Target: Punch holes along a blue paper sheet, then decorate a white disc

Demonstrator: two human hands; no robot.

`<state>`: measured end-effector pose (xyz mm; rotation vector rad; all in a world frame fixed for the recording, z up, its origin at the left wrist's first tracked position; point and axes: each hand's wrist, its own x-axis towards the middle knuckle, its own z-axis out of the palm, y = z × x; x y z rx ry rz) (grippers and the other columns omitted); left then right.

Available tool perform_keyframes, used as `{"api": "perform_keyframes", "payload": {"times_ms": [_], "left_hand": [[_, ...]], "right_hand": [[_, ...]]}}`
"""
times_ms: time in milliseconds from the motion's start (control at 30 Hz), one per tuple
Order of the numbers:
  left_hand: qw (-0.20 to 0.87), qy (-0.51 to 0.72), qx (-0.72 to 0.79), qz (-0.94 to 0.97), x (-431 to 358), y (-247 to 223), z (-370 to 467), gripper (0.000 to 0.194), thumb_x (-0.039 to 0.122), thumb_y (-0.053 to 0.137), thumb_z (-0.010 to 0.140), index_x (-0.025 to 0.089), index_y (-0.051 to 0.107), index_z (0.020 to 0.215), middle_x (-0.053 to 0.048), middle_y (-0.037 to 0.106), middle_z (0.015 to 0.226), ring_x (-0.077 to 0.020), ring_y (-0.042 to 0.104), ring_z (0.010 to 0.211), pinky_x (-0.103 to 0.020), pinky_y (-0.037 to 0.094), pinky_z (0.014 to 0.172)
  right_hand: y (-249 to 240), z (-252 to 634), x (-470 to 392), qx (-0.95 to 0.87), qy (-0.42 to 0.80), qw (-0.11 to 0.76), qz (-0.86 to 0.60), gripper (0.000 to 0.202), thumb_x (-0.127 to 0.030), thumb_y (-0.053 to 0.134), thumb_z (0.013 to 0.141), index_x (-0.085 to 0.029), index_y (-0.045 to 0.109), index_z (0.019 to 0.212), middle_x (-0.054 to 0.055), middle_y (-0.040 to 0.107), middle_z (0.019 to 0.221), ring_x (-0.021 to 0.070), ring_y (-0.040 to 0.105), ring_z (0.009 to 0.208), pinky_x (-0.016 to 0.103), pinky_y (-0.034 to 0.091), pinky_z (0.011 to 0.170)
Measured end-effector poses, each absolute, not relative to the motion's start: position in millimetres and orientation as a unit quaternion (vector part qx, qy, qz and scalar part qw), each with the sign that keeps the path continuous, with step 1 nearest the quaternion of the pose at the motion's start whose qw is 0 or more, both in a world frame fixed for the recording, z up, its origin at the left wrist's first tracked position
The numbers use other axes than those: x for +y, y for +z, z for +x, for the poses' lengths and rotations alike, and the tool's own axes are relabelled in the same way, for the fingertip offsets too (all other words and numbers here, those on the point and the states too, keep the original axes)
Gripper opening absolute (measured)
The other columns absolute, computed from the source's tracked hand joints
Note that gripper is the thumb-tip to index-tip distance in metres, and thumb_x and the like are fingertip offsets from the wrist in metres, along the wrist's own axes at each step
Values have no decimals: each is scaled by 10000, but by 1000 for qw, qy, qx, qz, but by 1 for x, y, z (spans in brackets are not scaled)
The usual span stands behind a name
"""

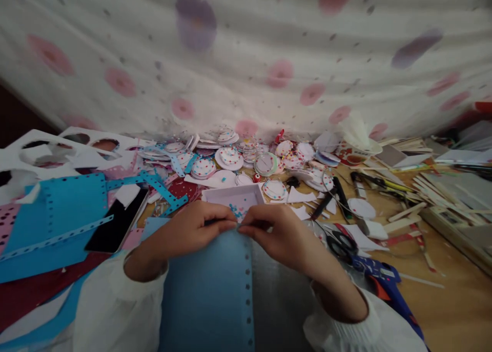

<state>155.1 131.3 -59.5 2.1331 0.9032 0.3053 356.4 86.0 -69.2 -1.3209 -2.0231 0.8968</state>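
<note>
My left hand (200,228) and my right hand (274,234) meet near the middle, each with thumb and forefinger pinched together. What they hold between the fingertips is too small to make out. Below them lies a blue sheet (207,295) with a row of small punched holes along its right edge. Just beyond the fingertips is a shallow white tray (215,194) with small blue and pink pieces in it. The sheet's top edge is partly covered by my fingers.
Dotted white discs (229,158) are piled behind the tray. At the left lie a black phone (117,221) and blue punched sheets (73,203). Black scissors (341,243), a blue glue gun (378,272) and wooden strips (442,201) are at the right. A flowered curtain (238,44) hangs behind.
</note>
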Motion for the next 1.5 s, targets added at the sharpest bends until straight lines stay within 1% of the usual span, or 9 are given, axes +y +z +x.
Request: {"api": "perform_keyframes", "payload": {"times_ms": [167, 400, 767, 900, 967, 1100, 1200, 1333, 1500], "left_hand": [[410, 144, 373, 819, 130, -61, 159, 277, 324, 483, 858, 163, 678, 747, 9, 645, 683, -152, 574, 687, -230, 401, 618], [418, 149, 380, 812, 131, -59, 160, 269, 321, 490, 853, 150, 675, 761, -4, 647, 711, -158, 567, 716, -237, 402, 648], [425, 149, 396, 800, 135, -66, 162, 274, 354, 485, 864, 161, 640, 748, 12, 593, 699, -154, 536, 716, -243, 385, 649], [391, 154, 418, 806, 139, -71, 163, 304, 364, 450, 874, 160, 612, 716, -3, 601, 704, -171, 554, 723, -261, 385, 649], [367, 167, 425, 810, 142, -74, 162, 306, 359, 436, 878, 162, 608, 719, -11, 619, 729, -179, 569, 739, -269, 392, 666], [342, 175, 440, 812, 147, -78, 160, 306, 373, 436, 869, 163, 620, 742, -18, 639, 749, -190, 584, 741, -279, 399, 671], [331, 170, 451, 811, 150, -80, 158, 320, 386, 427, 865, 161, 622, 749, -28, 644, 763, -199, 589, 750, -286, 402, 675], [318, 164, 465, 810, 152, -80, 154, 329, 397, 420, 859, 159, 617, 745, -40, 646, 774, -206, 590, 760, -292, 404, 683], [289, 155, 469, 820, 153, -83, 155, 309, 371, 415, 873, 164, 625, 782, -43, 669, 800, -208, 606, 779, -290, 404, 695]], "right_hand": [[-69, 353, 84, -762, 282, 308, -494, 122, -110, 617, 800, -163, 677, 709, -18, 664, 656, 102, 559, 625, 211, 361, 591], [-67, 349, 81, -773, 242, 324, -489, 155, -66, 606, 800, -167, 660, 694, -4, 655, 671, 117, 573, 660, 224, 363, 613], [-69, 345, 84, -783, 193, 290, -516, 135, -76, 617, 817, -152, 680, 725, 16, 644, 689, 135, 585, 683, 229, 358, 611], [-69, 344, 83, -794, 192, 282, -504, 153, -54, 604, 829, -150, 704, 764, 24, 646, 719, 136, 589, 691, 232, 374, 615], [-68, 343, 82, -801, 200, 287, -485, 148, -48, 614, 828, -146, 719, 792, 37, 658, 768, 144, 601, 736, 237, 401, 650], [-67, 346, 82, -816, 194, 288, -462, 125, -59, 655, 814, -148, 736, 779, 56, 653, 838, 164, 597, 818, 258, 427, 711], [-67, 351, 81, -820, 199, 273, -462, 113, -81, 686, 805, -170, 753, 794, 49, 638, 824, 165, 584, 806, 263, 424, 695], [-67, 358, 80, -820, 225, 260, -458, 105, -107, 688, 818, -184, 760, 815, 43, 641, 821, 161, 588, 823, 266, 430, 726], [-68, 360, 81, -828, 227, 213, -466, 107, -109, 688, 816, -191, 756, 806, 33, 655, 811, 154, 595, 808, 270, 425, 743]]}}
